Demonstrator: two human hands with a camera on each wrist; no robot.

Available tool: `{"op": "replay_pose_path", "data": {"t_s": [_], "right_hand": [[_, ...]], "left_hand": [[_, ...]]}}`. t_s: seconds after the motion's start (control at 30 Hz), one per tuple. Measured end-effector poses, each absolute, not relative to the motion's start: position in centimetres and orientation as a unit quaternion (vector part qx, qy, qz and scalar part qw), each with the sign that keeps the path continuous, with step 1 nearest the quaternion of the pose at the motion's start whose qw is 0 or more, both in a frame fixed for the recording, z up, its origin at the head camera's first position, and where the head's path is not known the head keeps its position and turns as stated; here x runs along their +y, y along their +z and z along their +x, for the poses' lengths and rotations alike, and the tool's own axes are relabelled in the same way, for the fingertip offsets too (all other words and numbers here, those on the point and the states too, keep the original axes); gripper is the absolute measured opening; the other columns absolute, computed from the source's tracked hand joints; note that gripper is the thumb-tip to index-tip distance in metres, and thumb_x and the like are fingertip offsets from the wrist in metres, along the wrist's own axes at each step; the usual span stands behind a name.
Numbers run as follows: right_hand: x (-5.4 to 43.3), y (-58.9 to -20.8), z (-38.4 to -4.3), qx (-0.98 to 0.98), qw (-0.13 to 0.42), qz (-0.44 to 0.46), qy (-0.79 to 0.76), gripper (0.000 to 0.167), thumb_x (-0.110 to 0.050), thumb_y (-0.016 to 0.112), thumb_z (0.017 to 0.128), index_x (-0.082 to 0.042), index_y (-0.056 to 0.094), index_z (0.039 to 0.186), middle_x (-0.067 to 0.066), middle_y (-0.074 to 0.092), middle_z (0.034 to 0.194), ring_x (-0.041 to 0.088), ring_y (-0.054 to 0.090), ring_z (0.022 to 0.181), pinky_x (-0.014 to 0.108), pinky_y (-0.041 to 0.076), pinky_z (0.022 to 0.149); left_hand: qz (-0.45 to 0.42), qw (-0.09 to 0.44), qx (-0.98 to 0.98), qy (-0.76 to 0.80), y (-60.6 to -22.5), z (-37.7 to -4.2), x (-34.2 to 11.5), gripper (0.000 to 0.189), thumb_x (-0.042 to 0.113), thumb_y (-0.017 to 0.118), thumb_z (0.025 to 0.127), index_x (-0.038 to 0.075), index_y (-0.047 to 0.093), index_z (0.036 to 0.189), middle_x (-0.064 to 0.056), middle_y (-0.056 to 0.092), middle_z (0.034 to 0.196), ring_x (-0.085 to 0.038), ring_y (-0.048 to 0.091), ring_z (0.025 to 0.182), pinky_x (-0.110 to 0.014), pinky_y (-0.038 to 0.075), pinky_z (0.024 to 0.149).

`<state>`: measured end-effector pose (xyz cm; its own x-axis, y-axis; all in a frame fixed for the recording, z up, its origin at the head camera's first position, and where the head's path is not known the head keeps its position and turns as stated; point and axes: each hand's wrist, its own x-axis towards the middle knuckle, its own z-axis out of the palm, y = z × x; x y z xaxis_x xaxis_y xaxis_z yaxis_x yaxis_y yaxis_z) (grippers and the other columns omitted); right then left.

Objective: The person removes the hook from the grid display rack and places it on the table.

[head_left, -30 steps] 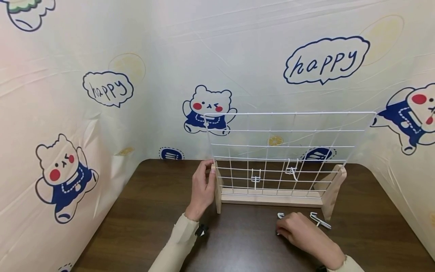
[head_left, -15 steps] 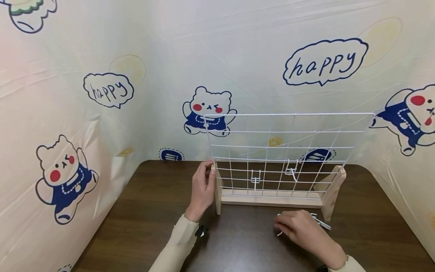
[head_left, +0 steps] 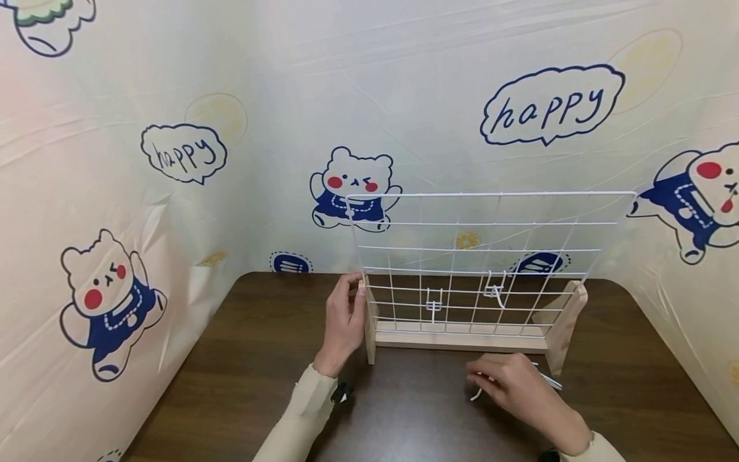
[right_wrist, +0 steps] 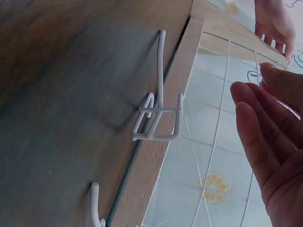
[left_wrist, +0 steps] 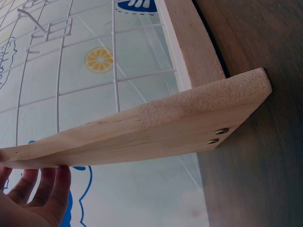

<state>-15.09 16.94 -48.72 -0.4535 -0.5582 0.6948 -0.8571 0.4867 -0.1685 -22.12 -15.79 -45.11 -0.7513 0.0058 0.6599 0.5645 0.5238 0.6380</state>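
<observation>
My left hand (head_left: 343, 324) is at the rack's left wooden end panel (head_left: 371, 333); in the left wrist view its fingertips touch the panel's outer face. The rack's white wire grid (head_left: 491, 194) stands upright. Low over the table's right half, my right hand (head_left: 514, 388) has loosely bent fingers with nothing between them in the right wrist view. A white wire hook (right_wrist: 158, 113) lies just off those fingers; in the head view the hand covers most of it. Beside the hand lies a second white hook (head_left: 550, 378), partly covered.
Two more white hooks hang on the grid, one lower left (head_left: 433, 305) and one higher right (head_left: 494, 290). A wooden base bar (head_left: 462, 341) joins the end panels. The brown table (head_left: 260, 385) meets a printed cloth (head_left: 439, 96) at the back and sides.
My right hand has shifted slightly upward in the head view and now covers more of both loose hooks. My left hand stays at the panel.
</observation>
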Motion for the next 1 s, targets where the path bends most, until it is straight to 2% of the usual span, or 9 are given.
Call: {"op": "replay_pose_path", "data": {"t_s": [0.1, 0.23, 0.57, 0.73, 0.8, 0.83, 0.93, 0.97, 1.0], "right_hand": [[17.1, -48.7, -15.2, -0.803, 0.300, 0.436, 0.275, 0.006, -0.016, 0.080, 0.091, -0.017, 0.076, 0.096, -0.009, 0.076, 0.083, -0.004, 0.064, 0.069, 0.010, 0.049, 0.059], [17.3, -48.7, -15.4, -0.794, 0.309, 0.437, 0.289, 0.005, -0.019, 0.076, 0.096, -0.016, 0.077, 0.099, -0.006, 0.077, 0.085, -0.002, 0.066, 0.071, 0.011, 0.049, 0.060], [17.3, -48.1, -15.2, -0.796, 0.310, 0.427, 0.295, 0.030, -0.033, 0.057, 0.106, -0.014, 0.079, 0.097, -0.004, 0.079, 0.086, 0.001, 0.069, 0.073, 0.012, 0.052, 0.064], [17.5, -48.1, -15.1, -0.797, 0.313, 0.415, 0.307, 0.029, -0.033, 0.058, 0.106, -0.015, 0.079, 0.097, -0.003, 0.079, 0.087, 0.002, 0.071, 0.075, 0.012, 0.053, 0.066], [17.6, -48.0, -15.1, -0.796, 0.310, 0.415, 0.312, 0.009, -0.022, 0.073, 0.098, -0.015, 0.078, 0.097, -0.003, 0.079, 0.087, 0.002, 0.070, 0.074, 0.013, 0.053, 0.066], [17.6, -48.0, -15.2, -0.795, 0.310, 0.416, 0.316, 0.004, -0.015, 0.078, 0.093, -0.015, 0.078, 0.097, -0.003, 0.079, 0.086, 0.002, 0.069, 0.074, 0.013, 0.053, 0.065], [17.8, -47.7, -15.4, -0.791, 0.311, 0.418, 0.321, 0.022, -0.004, 0.085, 0.081, -0.015, 0.078, 0.098, -0.003, 0.079, 0.087, 0.001, 0.069, 0.074, 0.012, 0.052, 0.065], [17.8, -47.6, -15.5, -0.789, 0.315, 0.419, 0.320, 0.023, -0.003, 0.085, 0.080, -0.014, 0.078, 0.099, -0.003, 0.079, 0.087, 0.001, 0.069, 0.074, 0.012, 0.053, 0.065], [17.8, -47.5, -15.6, -0.787, 0.319, 0.419, 0.321, 0.015, -0.009, 0.083, 0.086, -0.014, 0.078, 0.099, -0.003, 0.079, 0.087, 0.002, 0.070, 0.074, 0.013, 0.053, 0.065]], "left_hand": [[-0.173, 0.306, -0.819, -0.455, -45.1, -22.0, -15.8, 0.026, 0.014, 0.053, 0.107, 0.003, 0.061, 0.129, -0.012, 0.068, 0.118, -0.021, 0.068, 0.101, -0.044, 0.064, 0.087], [-0.172, 0.305, -0.819, -0.455, -45.2, -22.0, -15.8, 0.026, 0.014, 0.052, 0.107, 0.003, 0.061, 0.129, -0.012, 0.068, 0.117, -0.021, 0.068, 0.101, -0.043, 0.064, 0.087], [-0.175, 0.303, -0.819, -0.455, -45.1, -21.9, -15.8, 0.025, 0.013, 0.052, 0.107, 0.003, 0.060, 0.129, -0.012, 0.068, 0.118, -0.021, 0.067, 0.101, -0.043, 0.064, 0.086], [-0.171, 0.295, -0.819, -0.461, -45.3, -21.8, -15.8, 0.025, 0.013, 0.051, 0.107, 0.003, 0.061, 0.128, -0.012, 0.068, 0.118, -0.023, 0.067, 0.102, -0.047, 0.064, 0.087], [-0.170, 0.290, -0.820, -0.463, -45.4, -21.8, -15.8, 0.025, 0.014, 0.051, 0.107, 0.003, 0.061, 0.128, -0.013, 0.067, 0.118, -0.023, 0.067, 0.103, -0.049, 0.064, 0.088], [-0.170, 0.290, -0.820, -0.463, -45.3, -21.8, -15.8, 0.026, 0.014, 0.051, 0.107, 0.002, 0.060, 0.128, -0.013, 0.067, 0.118, -0.024, 0.067, 0.102, -0.049, 0.064, 0.088], [-0.172, 0.294, -0.821, -0.459, -45.2, -22.0, -15.8, 0.026, 0.014, 0.051, 0.107, 0.001, 0.060, 0.128, -0.013, 0.067, 0.118, -0.023, 0.067, 0.102, -0.047, 0.064, 0.089], [-0.173, 0.297, -0.820, -0.457, -45.1, -22.0, -15.8, 0.026, 0.014, 0.051, 0.107, 0.002, 0.060, 0.128, -0.013, 0.068, 0.118, -0.023, 0.067, 0.102, -0.046, 0.064, 0.088], [-0.175, 0.301, -0.820, -0.454, -45.1, -22.1, -15.8, 0.026, 0.014, 0.051, 0.107, 0.002, 0.060, 0.128, -0.012, 0.068, 0.117, -0.022, 0.067, 0.101, -0.045, 0.064, 0.088]]}}
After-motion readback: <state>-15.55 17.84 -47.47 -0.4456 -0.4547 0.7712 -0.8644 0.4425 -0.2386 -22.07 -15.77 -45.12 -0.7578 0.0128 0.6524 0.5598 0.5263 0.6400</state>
